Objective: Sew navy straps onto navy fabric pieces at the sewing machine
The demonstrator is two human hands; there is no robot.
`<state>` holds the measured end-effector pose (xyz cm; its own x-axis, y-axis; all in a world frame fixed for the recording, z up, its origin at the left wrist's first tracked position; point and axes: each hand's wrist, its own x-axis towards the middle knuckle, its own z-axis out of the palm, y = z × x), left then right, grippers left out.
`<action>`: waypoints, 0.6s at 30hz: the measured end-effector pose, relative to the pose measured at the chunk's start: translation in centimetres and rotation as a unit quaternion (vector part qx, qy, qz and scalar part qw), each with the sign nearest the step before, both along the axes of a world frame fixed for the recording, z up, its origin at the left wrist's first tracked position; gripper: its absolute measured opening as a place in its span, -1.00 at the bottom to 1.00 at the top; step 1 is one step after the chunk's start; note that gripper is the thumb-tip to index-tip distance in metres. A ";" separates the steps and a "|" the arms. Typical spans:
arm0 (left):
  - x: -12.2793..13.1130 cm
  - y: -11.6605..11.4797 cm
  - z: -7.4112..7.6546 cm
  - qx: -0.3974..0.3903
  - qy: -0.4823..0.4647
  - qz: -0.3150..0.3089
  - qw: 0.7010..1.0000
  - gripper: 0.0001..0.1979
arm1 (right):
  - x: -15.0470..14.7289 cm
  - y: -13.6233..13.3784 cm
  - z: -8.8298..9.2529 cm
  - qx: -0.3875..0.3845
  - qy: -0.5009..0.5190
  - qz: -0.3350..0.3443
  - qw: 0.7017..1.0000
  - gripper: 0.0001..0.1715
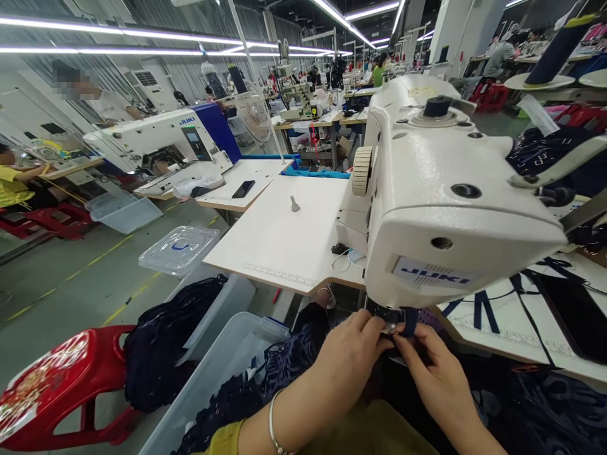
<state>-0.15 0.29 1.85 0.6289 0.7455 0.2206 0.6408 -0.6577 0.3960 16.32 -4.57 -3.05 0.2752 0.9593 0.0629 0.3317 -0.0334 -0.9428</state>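
Note:
Under the head of the white JUKI sewing machine (455,253), my two hands work close together. My right hand (434,360) pinches a navy strap (410,322) between thumb and fingers, just below the machine head. Beside it, my left hand (348,347) is closed, its fingertips almost meeting the right thumb. What the left fingers grip is mostly hidden, with only dark material showing around them. The needle area is largely covered by the machine head and my fingers.
A white table (279,234) extends left, bearing a small grey metal piece (294,203). Clear plastic bins (222,344) with navy garments stand below, by a red stool (61,385). At right lie navy straps (486,311) and a black phone (573,316). Other people sit further off.

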 end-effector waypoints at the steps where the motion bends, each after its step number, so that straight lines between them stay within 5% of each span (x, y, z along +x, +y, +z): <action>1: -0.1 0.4 -0.1 0.030 0.001 0.000 1.000 -0.91 | -0.2 0.4 0.0 0.014 -0.010 0.002 1.000 -0.72; 5: -0.7 0.9 -1.0 0.166 -0.037 -0.038 0.985 -0.79 | -0.6 1.4 0.1 0.037 -0.011 -0.008 0.999 -0.77; 9: -1.2 -0.1 -3.0 0.226 -0.055 -0.103 0.967 -0.70 | -0.2 2.2 0.1 -0.026 0.072 -0.007 0.997 -0.67; 14: -1.7 -1.0 -5.0 0.270 0.006 -0.067 0.961 -0.63 | 0.7 2.9 -0.3 -0.045 0.170 0.026 0.984 -0.52; 18: -1.5 -1.0 -4.5 0.267 0.022 -0.061 0.962 -0.63 | 1.8 4.2 0.0 -0.016 0.073 0.020 0.997 -0.55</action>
<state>-1.63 -0.73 -2.61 0.7221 0.4539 0.5221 0.5546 -0.8309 -0.0448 18.11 -0.40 -3.08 0.2403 0.9707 -0.0056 0.1923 -0.0533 -0.9799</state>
